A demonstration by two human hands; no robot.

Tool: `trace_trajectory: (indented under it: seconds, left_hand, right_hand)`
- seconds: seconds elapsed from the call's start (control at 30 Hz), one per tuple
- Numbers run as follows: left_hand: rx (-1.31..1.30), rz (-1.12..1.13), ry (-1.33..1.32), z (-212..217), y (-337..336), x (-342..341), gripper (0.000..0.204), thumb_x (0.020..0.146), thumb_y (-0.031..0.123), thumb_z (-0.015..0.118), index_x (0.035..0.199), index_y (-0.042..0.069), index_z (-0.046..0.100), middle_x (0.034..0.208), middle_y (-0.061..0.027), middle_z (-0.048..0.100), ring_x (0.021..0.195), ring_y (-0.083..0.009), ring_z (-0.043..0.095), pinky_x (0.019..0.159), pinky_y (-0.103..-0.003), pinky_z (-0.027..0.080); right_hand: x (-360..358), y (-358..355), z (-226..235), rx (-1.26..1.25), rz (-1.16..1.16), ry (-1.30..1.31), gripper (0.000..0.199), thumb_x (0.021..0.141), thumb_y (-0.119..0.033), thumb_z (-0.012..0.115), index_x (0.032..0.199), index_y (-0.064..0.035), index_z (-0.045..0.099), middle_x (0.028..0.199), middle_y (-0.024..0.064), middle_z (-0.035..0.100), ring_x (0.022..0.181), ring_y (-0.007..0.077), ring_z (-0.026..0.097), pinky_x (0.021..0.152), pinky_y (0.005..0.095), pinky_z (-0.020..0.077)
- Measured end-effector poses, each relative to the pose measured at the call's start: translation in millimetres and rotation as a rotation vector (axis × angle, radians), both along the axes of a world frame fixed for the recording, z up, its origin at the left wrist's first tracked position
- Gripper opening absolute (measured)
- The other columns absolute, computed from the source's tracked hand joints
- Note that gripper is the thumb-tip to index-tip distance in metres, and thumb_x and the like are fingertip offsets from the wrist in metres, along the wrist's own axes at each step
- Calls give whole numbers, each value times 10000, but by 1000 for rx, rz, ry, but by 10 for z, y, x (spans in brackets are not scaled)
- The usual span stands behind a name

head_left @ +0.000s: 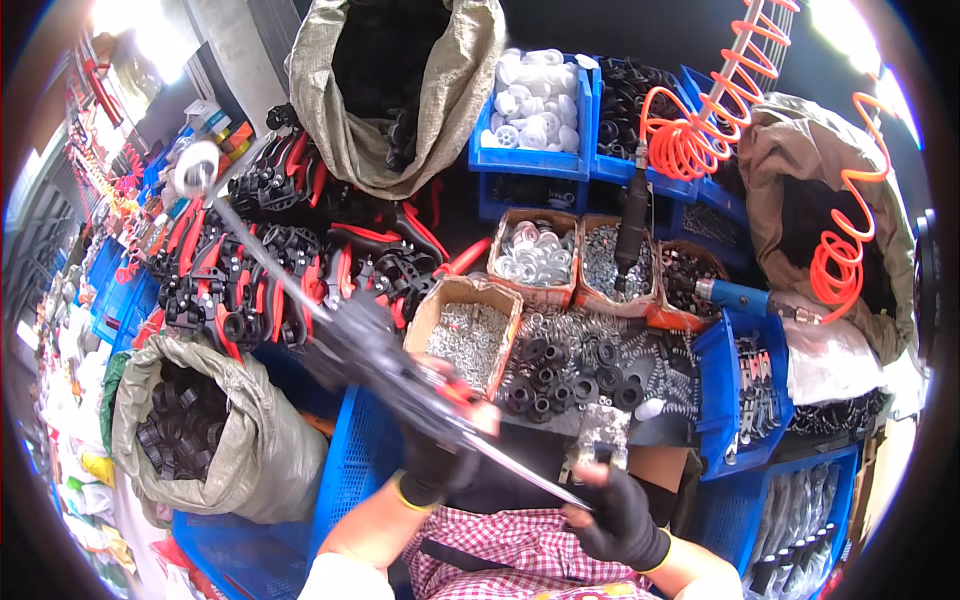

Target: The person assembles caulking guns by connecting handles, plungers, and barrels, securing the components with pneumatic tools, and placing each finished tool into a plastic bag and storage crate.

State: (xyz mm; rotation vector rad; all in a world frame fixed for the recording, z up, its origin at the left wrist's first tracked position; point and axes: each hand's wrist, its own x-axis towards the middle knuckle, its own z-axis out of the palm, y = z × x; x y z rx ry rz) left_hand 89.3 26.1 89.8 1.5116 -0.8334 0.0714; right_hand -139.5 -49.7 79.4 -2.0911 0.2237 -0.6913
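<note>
A caulking gun point(375, 350), black with red parts, slants across the view, blurred by motion. Its long metal rod point(265, 262) reaches to the upper left and ends in a round white disc point(196, 168). My left hand point(440, 450), in a black fingerless glove, is closed around the handle part, fingertips showing beside the red piece. Near my lap, my right hand point(610, 510), gloved the same way, has its fingers closed on the lower right end of the rod. Black rubber-like rings point(560, 375) and small metal parts lie just beyond the hands.
Black-and-red handle assemblies point(280, 270) are heaped at left, above a sack of black caps point(185, 425). Blue bins point(530, 160) hold white discs and black parts. Open boxes point(465, 335) contain small hardware. A black power driver point(632, 225) hangs from an orange coiled hose point(675, 150).
</note>
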Motion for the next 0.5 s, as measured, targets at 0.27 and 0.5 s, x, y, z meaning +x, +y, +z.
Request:
trace_trajectory:
  seconds: [0.27,0.5]
  left_hand:
    - [286,-886,-202,756,-370,318,636,759,202,814,1298,53,511,1202,-152,607,1171,-314,584,1008,-418,443]
    - [223,469,-514,929,-1557,2695,392,793,246,718,1091,16,608,993,-157,666,928,-274,647,869,-376,498]
  right_hand:
    - [603,-715,424,822,119,-119,1005,630,-264,884,1445,-33,342,1351,244,503,1228,379,523,1007,519,447]
    - [446,-757,392,1272,58,-621,837,678,-226,839,1400,-88,438,1260,193,561,1076,337,606,914,466,536]
